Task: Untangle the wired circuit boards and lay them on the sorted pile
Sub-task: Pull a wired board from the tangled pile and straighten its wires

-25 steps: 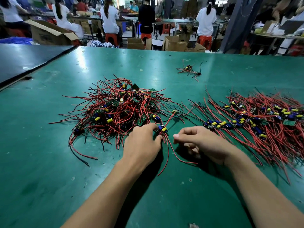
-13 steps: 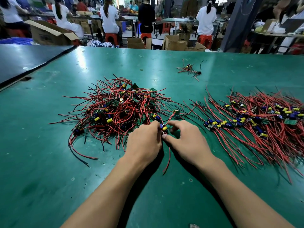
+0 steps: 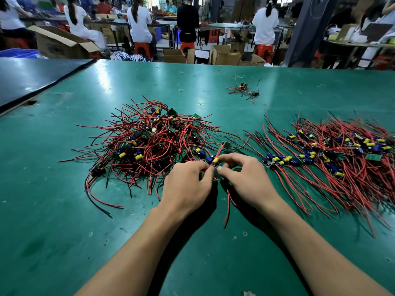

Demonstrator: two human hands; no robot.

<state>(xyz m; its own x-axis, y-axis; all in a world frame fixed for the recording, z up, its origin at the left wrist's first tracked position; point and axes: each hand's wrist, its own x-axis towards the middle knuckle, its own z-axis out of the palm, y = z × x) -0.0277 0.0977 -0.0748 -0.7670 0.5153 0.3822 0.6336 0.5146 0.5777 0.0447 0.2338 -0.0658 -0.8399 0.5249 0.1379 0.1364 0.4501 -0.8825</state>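
Pinched by fingers (image 3: pixel 201 166) of left hand (image 3: pixel 186 184) and right hand (image 3: pixel 248 180), just beside tangled pile (image 3: pixel 149 142): circuit board (image 3: pixel 210 161) with yellow capacitor (image 3: pixel 215 160), red wires (image 3: pixel 228 201).

Mostly covered: the held board (image 3: pixel 210 160)
The left hand (image 3: pixel 188 186) and right hand (image 3: pixel 245 180) hide all but its yellow capacitor (image 3: pixel 215 160) (its green face unseen); the sorted pile (image 3: pixel 342 154) runs off the right edge.

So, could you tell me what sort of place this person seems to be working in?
Most likely an electronics assembly workshop: a tangled heap of wired circuit boards and a sorted pile lie on a green workbench, with workers seated at benches and open cardboard boxes behind.
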